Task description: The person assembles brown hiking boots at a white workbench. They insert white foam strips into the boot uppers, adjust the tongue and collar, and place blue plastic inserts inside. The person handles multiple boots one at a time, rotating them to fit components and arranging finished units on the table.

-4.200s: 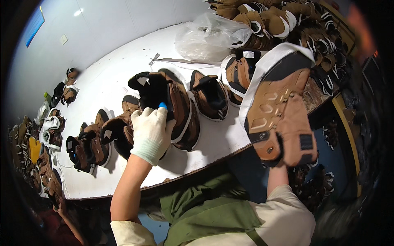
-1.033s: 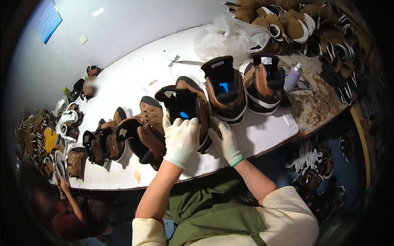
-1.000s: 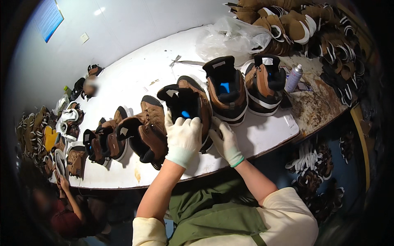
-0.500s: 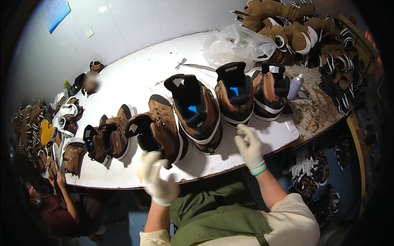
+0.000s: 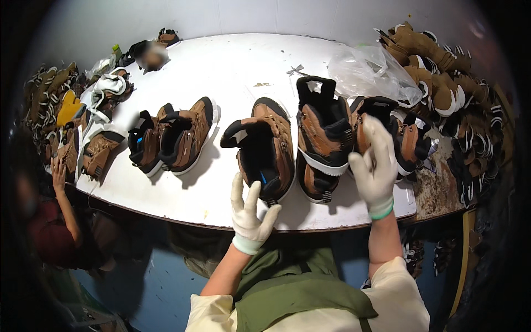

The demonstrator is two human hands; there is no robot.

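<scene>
Two gloved hands over white counter (image 5: 232, 66). Several brown boots already stand in row; heap of more boots (image 5: 442, 83) waits at right edge. Left hand (image 5: 250, 213) spread wide, empty, just before open-tongued boot (image 5: 265, 149) at near edge. Right hand (image 5: 376, 163) open, fingers extended, grip on nothing, against tall boot (image 5: 321, 138) and its neighbour (image 5: 406, 141).

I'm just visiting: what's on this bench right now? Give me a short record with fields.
Surface: white table
Left hand: gloved, open, raised at the table's near edge, holding nothing, by the brown boot
Right hand: gloved, open, in front of the upright boots
Further left: pair of boots
Behind: clear plastic bag
Right side: heap of boots
</scene>
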